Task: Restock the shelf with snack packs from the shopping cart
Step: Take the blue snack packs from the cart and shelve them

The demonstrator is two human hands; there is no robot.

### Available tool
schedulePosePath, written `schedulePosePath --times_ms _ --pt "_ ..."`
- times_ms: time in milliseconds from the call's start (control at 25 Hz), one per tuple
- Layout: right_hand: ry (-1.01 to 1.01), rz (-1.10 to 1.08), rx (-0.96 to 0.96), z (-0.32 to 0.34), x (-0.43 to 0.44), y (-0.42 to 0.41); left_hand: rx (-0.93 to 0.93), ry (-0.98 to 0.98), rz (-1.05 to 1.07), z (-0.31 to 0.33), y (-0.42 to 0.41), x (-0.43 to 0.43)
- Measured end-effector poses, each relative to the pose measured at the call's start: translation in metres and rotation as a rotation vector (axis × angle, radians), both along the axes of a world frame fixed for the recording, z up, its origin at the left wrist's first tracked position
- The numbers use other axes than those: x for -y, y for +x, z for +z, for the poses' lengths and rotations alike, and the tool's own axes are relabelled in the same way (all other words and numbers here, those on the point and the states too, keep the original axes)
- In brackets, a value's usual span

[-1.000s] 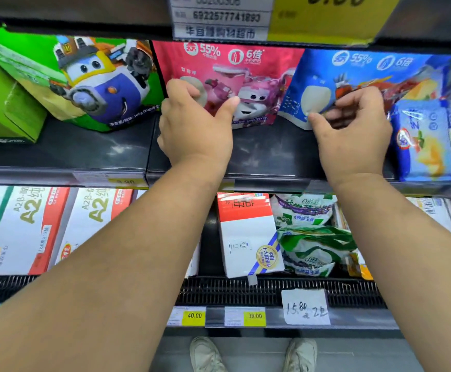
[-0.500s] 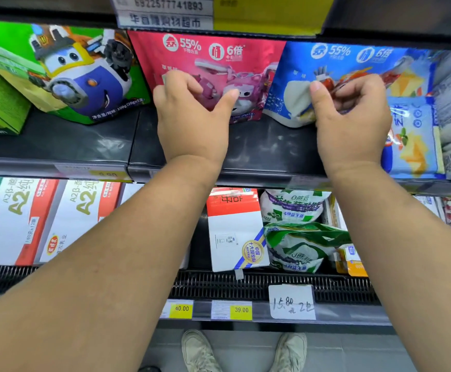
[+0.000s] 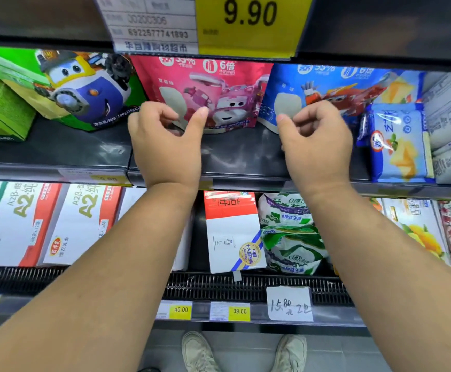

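left hand (image 3: 165,146) and right hand (image 3: 318,146) had come off the packs they were pinching, fingers loosely curled, holding nothing, leaving pink snack pack (image 3: 219,84) and blue snack pack (image 3: 326,81) upright side by side on the shelf (image 3: 240,157), apparently stocked.

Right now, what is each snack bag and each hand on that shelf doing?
Pink foil snack pouch, standing upright.
Blue foil snack pouch, standing upright beside it.
Green cartoon-plane pack, tilted.
Left hand, loosely curled before the pink pouch, holding nothing.
Right hand, curled at the blue pouch's corner; grip unclear.
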State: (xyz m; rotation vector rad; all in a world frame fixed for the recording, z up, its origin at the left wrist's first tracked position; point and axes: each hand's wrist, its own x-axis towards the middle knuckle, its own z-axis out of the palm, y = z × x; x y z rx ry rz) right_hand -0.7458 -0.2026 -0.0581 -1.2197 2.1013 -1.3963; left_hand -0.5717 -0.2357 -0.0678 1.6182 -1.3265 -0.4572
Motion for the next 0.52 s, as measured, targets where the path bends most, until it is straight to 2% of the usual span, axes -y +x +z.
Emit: schedulePosePath --times_ms 280,400,520 --pt "0.039 0.186 0.010 0.006 0.011 0.054 0.040 -0.093 0.113 0.001 0.063 0.016" --pt "0.047 0.268 0.022 0.010 0.017 0.076 0.052 -0.066 0.164 -0.004 0.081 0.024" --pt "0.076 0.372 0.030 0.012 0.026 0.096 0.013 -0.031 0.105 -0.005 0.090 0.028"
